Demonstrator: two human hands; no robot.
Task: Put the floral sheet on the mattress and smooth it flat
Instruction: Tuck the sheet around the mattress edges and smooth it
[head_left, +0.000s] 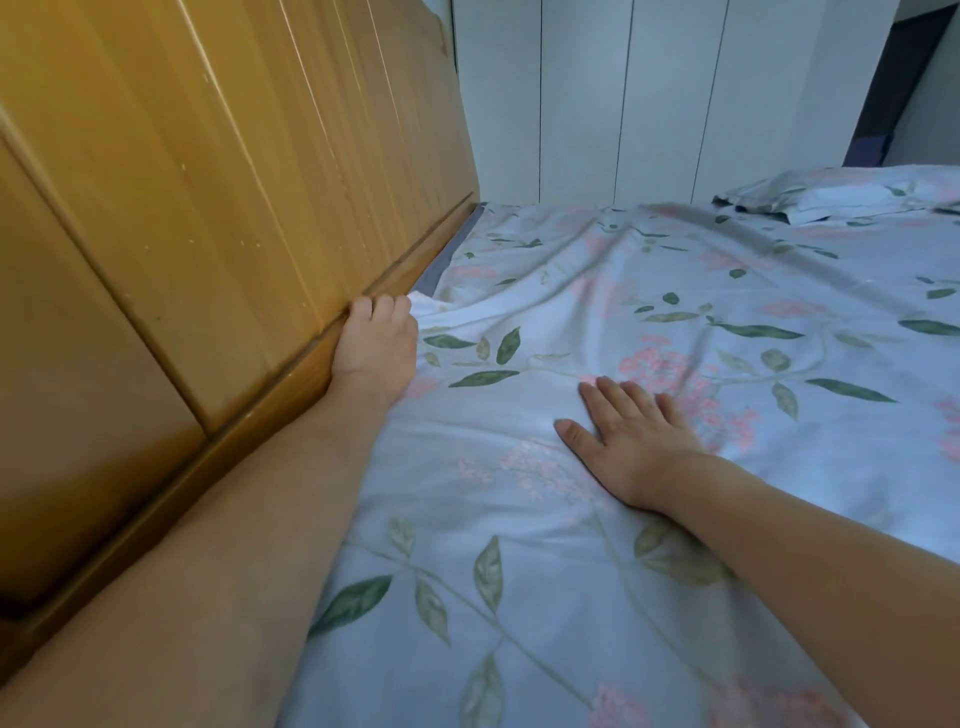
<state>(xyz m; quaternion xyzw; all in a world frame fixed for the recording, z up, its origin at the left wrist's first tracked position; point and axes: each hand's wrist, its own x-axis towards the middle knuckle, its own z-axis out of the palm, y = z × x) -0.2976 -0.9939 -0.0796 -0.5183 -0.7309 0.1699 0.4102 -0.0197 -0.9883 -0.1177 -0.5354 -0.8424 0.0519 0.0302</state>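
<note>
The floral sheet, pale blue-white with green leaves and pink flower clusters, lies spread over the mattress and fills the right and lower part of the view. It is not flat: long creases fan out from its edge by the wooden headboard toward the middle of the bed, and softer wrinkles run across the far part. A narrow strip of grey mattress shows between the sheet's edge and the headboard, toward the far corner.

The left hand is at the gap where bed meets headboard, its knuckles against the wood's lower rail. Its fingers are curled down, and a white fold of the sheet's edge bunches right beside them; the fingertips are hidden, so whether they pinch the cloth cannot be told. The right hand lies palm down on the sheet, well apart from the left, fingers straight and slightly spread, pressing on a pink flower cluster.

The headboard is honey-coloured wood in vertical panels with small scuffs and pale chips. Behind the bed stand white panelled doors with thin dark seams. At the far right a pillow in the same floral print rests on the bed, and above it a dark opening shows at the room's edge
</note>
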